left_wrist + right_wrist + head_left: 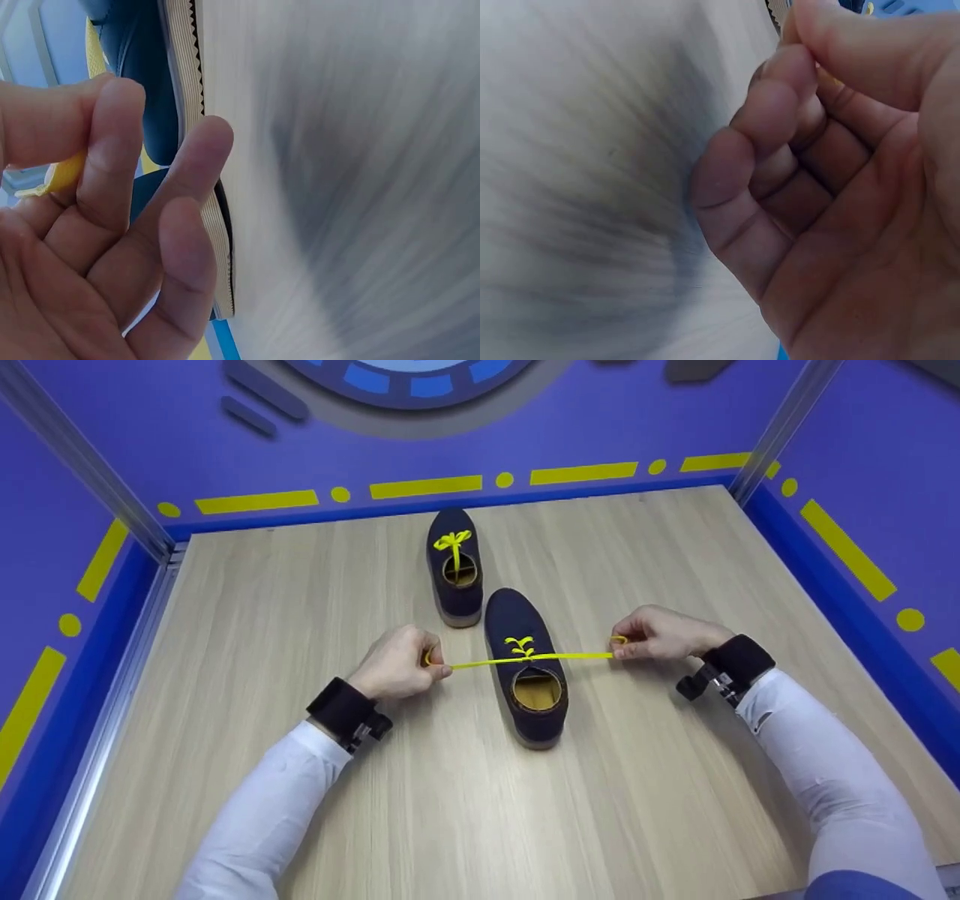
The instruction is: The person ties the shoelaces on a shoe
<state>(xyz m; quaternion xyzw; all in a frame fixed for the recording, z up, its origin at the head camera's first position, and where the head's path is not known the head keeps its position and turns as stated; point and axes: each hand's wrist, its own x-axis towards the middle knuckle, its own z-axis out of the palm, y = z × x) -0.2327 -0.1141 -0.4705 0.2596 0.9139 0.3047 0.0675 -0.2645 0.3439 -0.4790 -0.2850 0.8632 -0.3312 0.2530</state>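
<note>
Lace tensioning on the near dark shoe [541, 643], resting on the tabletop [300, 585]. To its either side, the fingers of the left hand [401, 664] and right hand [660, 634] pinch the taut yellow lace [577, 655]. Tightening appears in hand; crossing the ends would call for steady tension. Beyond it: a bow-tied shoe [459, 601].

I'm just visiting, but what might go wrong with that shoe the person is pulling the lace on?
Two things, perhaps. The yellow lace is held only near its ends, pinched by the left hand and the right hand, so one end might slip free. Also, neither hand is steadying the nearer shoe, so an uneven pull could twist it or nudge it into the farther shoe close by.
</note>
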